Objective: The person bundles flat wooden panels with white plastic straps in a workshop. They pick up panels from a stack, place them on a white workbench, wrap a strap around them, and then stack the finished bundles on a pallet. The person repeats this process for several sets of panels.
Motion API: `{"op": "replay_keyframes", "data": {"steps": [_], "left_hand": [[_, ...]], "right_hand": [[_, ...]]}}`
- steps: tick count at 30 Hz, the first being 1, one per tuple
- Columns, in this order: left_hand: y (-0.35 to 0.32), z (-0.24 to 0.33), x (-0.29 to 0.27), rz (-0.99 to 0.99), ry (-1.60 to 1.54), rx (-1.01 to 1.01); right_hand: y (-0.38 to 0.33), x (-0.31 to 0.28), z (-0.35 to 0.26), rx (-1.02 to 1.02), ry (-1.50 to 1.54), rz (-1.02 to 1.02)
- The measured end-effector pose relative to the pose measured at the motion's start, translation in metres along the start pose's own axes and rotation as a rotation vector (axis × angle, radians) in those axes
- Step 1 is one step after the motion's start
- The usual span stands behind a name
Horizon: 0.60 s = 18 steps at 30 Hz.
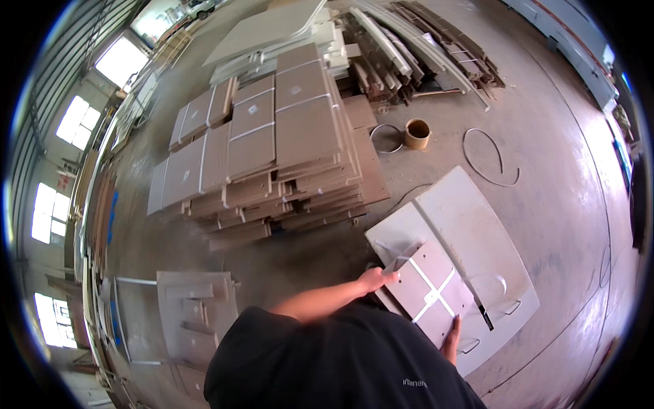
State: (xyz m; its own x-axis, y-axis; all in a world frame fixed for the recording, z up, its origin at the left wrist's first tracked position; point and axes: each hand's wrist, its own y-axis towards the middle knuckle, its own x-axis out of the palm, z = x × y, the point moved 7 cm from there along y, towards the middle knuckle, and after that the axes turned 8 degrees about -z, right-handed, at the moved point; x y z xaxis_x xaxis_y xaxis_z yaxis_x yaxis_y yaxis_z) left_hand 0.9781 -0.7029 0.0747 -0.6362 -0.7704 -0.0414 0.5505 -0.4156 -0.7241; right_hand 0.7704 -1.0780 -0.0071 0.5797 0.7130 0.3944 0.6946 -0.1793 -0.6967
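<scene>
Over dusty concrete floor (558, 204), both hands, left (377, 279) and half-hidden right (451, 346), clamp a strapped board bundle (429, 290).

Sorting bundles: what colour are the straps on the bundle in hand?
White, crossed over the brown bundle; head view.

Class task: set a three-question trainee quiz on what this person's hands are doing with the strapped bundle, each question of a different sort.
1. True or false: the left hand grips the upper-left corner of the brown flat board bundle crossed by white straps.
2. Which hand holds the bundle's lower edge? A) right hand B) neither
3. Fill in: the bundle lies over a large ______ curved panel on the concrete floor.

Key:
1. True.
2. A.
3. White. Beyond it are the big stack of strapped brown boards and a cardboard tape roll.
</scene>
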Motion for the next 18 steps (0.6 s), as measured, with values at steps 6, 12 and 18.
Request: {"op": "replay_keyframes", "data": {"steps": [6,12,18], "left_hand": [[-0.04,-0.037,-0.048,0.176,-0.235,0.17],[-0.108,-0.039,-0.114,0.234,-0.478,0.357],[-0.161,-0.059,-0.233,0.287,-0.707,0.44]], "right_hand": [[-0.012,0.13,-0.067,0.033,-0.273,0.067],[0.032,0.22,-0.092,-0.352,-0.466,-0.055],[0.059,0.394,-0.071,-0.501,-0.58,-0.322]]}}
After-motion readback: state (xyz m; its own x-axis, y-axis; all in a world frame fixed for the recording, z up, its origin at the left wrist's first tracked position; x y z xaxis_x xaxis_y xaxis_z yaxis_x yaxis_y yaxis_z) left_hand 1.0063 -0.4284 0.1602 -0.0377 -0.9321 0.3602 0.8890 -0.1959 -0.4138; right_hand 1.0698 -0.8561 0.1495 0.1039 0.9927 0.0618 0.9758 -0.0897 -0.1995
